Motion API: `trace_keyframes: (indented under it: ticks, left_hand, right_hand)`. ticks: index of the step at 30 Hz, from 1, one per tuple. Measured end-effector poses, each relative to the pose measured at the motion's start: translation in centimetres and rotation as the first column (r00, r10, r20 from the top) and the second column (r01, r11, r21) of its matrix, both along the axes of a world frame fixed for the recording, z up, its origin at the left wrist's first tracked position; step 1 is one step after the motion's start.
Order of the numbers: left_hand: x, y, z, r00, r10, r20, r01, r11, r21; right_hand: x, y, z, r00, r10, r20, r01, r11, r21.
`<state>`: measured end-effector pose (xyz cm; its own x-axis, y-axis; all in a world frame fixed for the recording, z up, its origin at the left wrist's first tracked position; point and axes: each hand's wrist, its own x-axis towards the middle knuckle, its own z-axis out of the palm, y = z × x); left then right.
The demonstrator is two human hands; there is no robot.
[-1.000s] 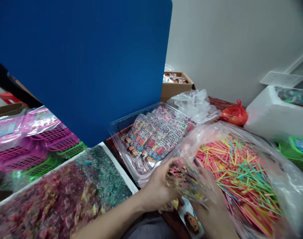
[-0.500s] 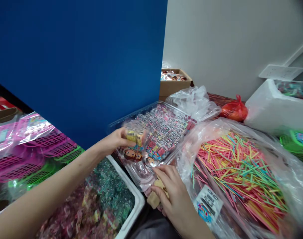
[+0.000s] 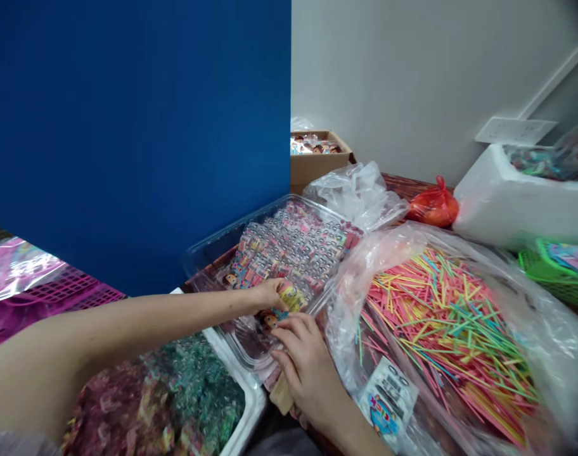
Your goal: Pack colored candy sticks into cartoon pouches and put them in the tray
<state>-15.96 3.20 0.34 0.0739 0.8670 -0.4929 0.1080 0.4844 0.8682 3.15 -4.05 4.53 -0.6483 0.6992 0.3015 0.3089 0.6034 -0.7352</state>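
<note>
My left hand is closed on a small clear packet with yellow pieces and a cartoon face at its lower end. It is over the near part of a clear plastic tray filled with rows of similar packets. Close below it, my right hand has its fingers curled and its thumb near the fingertips, close to the packet's lower end. What those fingers pinch is hidden. A tan block shows under the right hand, at the tray's near corner.
A white foam box of wrapped sweets sits at near left, and a big clear bag of coloured sticks at right. Behind are a crumpled plastic bag, red bag, cardboard box and white box. A blue panel stands left.
My left hand has moved right and toward me with the packet, close to my right hand. The right hand's fingers have come up toward the packet. The view has shifted slightly right.
</note>
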Motion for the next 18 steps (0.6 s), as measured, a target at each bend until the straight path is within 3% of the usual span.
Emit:
trace_keyframes:
  ticks: [5, 13, 18]
  left_hand:
    - [1.3, 1.1, 0.2, 0.994, 0.105, -0.021, -0.102, 0.989, 0.106]
    - [2.5, 1.6, 2.0, 0.996, 0.073, -0.058, -0.064, 0.988, 0.140]
    - [1.9, -0.1, 2.8, 0.985, 0.099, -0.142, -0.075, 0.984, 0.161]
  right_hand:
    - [-0.4, -0.1, -0.2, 1.000, -0.006, -0.005, 0.006, 1.000, 0.029]
    - [-0.3, -0.5, -0.3, 0.999, -0.013, 0.047, 0.009, 0.997, 0.070]
    - [1.0, 0.7, 1.9, 0.992, -0.083, 0.098, 0.066, 0.984, 0.166]
